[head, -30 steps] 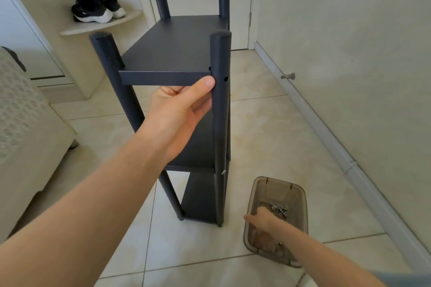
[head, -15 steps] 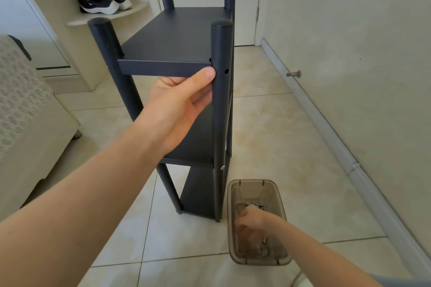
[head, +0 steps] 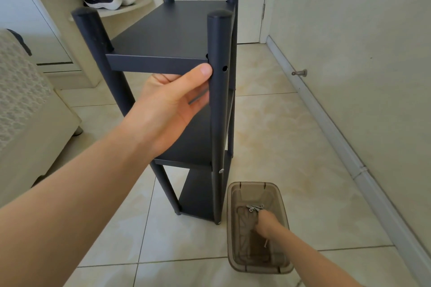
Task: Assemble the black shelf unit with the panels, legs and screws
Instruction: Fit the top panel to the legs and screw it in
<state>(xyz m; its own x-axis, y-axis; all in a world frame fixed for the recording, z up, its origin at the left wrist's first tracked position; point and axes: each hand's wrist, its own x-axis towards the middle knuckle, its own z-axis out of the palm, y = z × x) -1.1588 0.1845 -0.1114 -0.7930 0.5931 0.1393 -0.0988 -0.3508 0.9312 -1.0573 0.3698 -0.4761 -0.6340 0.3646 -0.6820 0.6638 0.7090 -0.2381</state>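
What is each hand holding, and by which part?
Left hand grips the top panel at its front edge, by the leg. Right hand, in the bin: cannot tell.

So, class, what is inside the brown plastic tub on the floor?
The tub holds a few silver screws, and the right hand reaches in beside them. Whatever lies under the hand is hidden.
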